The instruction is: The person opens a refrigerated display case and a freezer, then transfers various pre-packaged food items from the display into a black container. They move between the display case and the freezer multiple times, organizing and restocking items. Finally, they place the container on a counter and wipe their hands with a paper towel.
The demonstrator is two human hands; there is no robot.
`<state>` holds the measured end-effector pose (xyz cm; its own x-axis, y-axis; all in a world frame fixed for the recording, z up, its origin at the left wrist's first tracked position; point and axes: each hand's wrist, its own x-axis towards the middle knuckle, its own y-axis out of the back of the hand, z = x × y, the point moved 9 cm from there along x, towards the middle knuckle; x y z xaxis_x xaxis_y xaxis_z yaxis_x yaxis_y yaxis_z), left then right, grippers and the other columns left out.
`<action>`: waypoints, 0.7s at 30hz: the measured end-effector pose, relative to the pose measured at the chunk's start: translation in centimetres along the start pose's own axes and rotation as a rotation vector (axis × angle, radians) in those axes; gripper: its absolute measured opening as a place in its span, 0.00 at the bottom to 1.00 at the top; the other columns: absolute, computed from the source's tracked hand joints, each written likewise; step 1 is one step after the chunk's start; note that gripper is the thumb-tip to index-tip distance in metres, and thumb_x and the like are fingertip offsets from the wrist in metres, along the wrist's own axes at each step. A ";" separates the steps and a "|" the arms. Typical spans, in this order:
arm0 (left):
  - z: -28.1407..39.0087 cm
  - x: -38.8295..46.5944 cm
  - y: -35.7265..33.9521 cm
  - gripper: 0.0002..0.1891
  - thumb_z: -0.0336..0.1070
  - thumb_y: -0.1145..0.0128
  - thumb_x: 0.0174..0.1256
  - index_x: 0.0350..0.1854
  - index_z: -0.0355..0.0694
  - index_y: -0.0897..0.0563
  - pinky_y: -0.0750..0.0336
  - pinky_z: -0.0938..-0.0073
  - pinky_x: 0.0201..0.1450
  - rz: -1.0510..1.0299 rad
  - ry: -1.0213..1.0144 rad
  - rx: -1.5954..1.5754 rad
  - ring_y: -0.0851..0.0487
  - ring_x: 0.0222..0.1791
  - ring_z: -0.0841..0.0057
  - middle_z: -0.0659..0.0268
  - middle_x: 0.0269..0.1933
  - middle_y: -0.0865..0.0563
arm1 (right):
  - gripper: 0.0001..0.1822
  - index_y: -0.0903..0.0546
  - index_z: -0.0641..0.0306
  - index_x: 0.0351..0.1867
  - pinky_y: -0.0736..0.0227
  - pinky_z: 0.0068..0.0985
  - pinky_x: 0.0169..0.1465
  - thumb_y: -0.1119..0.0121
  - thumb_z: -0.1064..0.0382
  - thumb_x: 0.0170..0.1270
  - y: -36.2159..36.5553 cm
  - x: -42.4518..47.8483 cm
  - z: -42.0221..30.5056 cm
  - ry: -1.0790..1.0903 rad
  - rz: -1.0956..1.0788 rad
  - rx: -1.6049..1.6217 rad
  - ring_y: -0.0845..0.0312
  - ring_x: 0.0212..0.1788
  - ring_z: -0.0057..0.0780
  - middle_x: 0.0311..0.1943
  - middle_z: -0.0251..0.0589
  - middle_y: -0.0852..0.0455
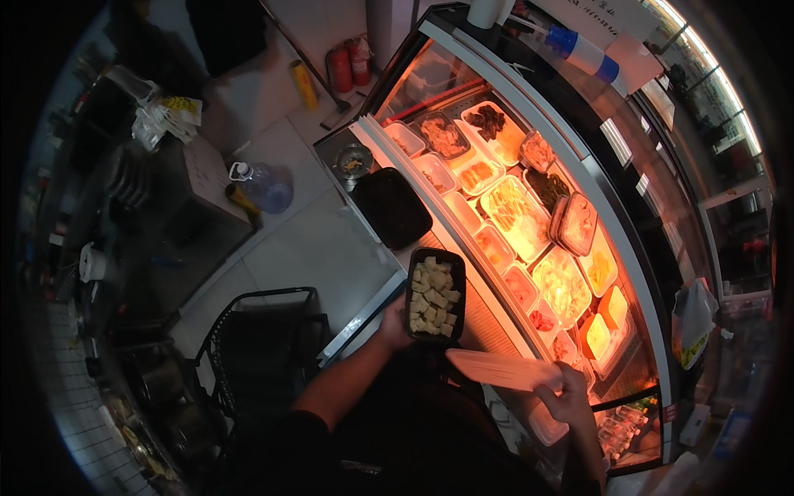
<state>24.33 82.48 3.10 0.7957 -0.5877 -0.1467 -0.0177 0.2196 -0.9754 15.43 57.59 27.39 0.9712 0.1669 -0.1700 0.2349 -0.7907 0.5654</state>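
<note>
My left hand (396,322) holds a black plastic tray (463,291) filled with pale, tofu-like cubes (434,296) by its left side. In my right hand (566,392) is a translucent plastic lid (502,369), gripped at its right end and tilted beside the tray's lower edge. Both are just in front of a lit refrigerated display case (428,217) with many food containers. A dark empty tray (392,208) rests on the case's rear ledge, beside a round metal bowl (353,161) with some food in it.
Inside the case stand tubs of shredded food (515,217), leafy greens (547,189) and stacked lidded boxes (577,223). A black chair (267,347) is at the left, near a large water bottle (263,186). Fire extinguishers (349,65) and a floor squeegee (338,111) are farther back.
</note>
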 end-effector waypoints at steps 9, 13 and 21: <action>-2.7 1.0 1.3 0.40 0.67 0.64 0.80 0.82 0.41 0.43 0.38 0.46 0.78 0.072 -0.066 -0.182 0.34 0.77 0.51 0.52 0.79 0.35 | 0.05 0.19 0.59 0.37 0.23 0.44 0.65 0.36 0.65 0.62 -3.3 -5.3 10.9 0.362 -0.133 -0.518 0.17 0.60 0.43 0.51 0.43 0.14; -2.9 1.0 2.7 0.29 0.54 0.60 0.82 0.78 0.47 0.40 0.32 0.44 0.74 0.243 -0.182 -0.128 0.30 0.73 0.51 0.52 0.75 0.31 | 0.05 0.18 0.55 0.38 0.38 0.50 0.76 0.36 0.63 0.62 -5.2 -7.0 16.1 0.411 -0.294 -0.651 0.28 0.72 0.39 0.59 0.38 0.17; -1.5 -0.3 3.4 0.23 0.43 0.55 0.74 0.67 0.40 0.35 0.26 0.54 0.68 0.650 -0.456 0.390 0.23 0.65 0.58 0.52 0.65 0.25 | 0.22 0.16 0.55 0.49 0.27 0.44 0.65 0.28 0.60 0.49 0.0 3.8 20.6 0.138 -0.087 -0.505 0.23 0.62 0.50 0.61 0.49 0.21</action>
<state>23.07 82.23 -0.46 0.8655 0.0955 -0.4917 -0.4092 0.7011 -0.5840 18.33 46.14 10.10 0.9354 0.3225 -0.1449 0.2718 -0.3937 0.8782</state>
